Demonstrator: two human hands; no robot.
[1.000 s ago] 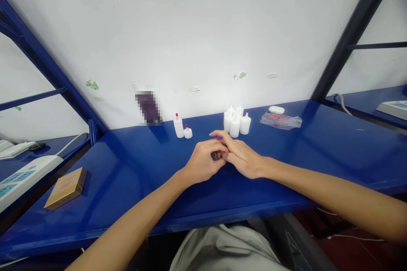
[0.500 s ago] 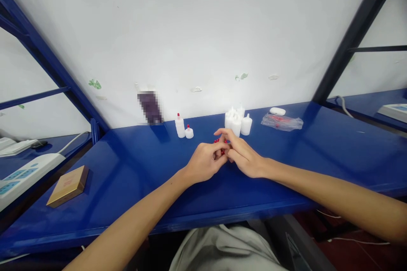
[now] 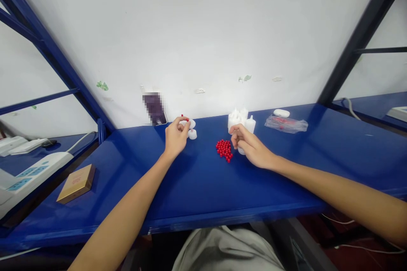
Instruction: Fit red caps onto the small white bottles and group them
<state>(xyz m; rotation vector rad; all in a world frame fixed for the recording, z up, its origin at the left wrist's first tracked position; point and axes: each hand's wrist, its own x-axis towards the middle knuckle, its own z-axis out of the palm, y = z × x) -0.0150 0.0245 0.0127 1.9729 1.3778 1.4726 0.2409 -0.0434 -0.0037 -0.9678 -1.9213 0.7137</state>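
Note:
My left hand (image 3: 176, 139), fingers pinched, holds a small white bottle (image 3: 192, 123) with a red tip; the fingers partly cover it. Beside it stands another short white bottle (image 3: 192, 134), and a red tip behind the fingers belongs to a mostly hidden bottle. My right hand (image 3: 251, 147) is closed with curled fingers around a white bottle (image 3: 241, 151), of which only the lower part shows. Left of my right hand lies a pile of small red caps (image 3: 224, 149). Behind the right hand stands a cluster of white bottles with pointed nozzles (image 3: 236, 117).
At the back right, a clear plastic bag (image 3: 286, 124) with red pieces lies by a white oval case (image 3: 281, 113). A dark phone-like object (image 3: 154, 109) leans on the wall. A gold box (image 3: 76, 183) and a white power strip (image 3: 33, 178) are to the left.
My hands have parted from over the red caps. The left has gone left to the standing bottles with a red-tipped bottle; the right has shifted right, now on a white bottle.

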